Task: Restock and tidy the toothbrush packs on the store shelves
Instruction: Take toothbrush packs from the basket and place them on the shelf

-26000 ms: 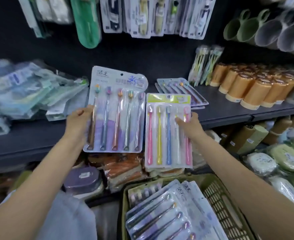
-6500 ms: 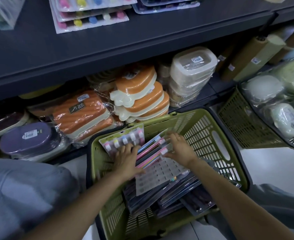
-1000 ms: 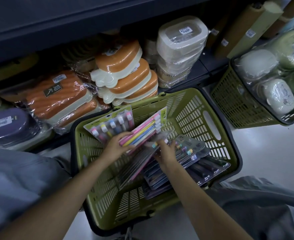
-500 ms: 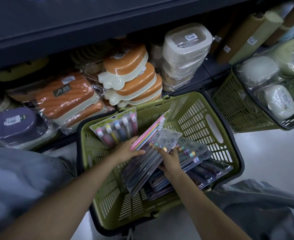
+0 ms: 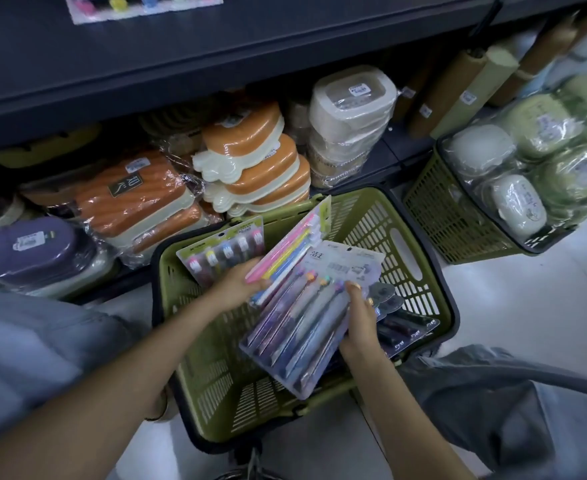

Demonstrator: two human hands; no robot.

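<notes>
Toothbrush packs (image 5: pixel 302 317) sit over the green basket (image 5: pixel 402 244), both hands' (image 5: pixel 236 285) (image 5: pixel 361 323) grip apparently curled round them.

A dark grey shelf board (image 5: pixel 215 60) spans the upper part of the frame, its front edge running from the left side up toward the upper right. Beneath it, a shadowed lower shelf bay (image 5: pixel 399 150) recedes across the middle. A pale, glossy white floor (image 5: pixel 513 306) fills the right and bottom, faintly reflecting soft overhead light.
</notes>
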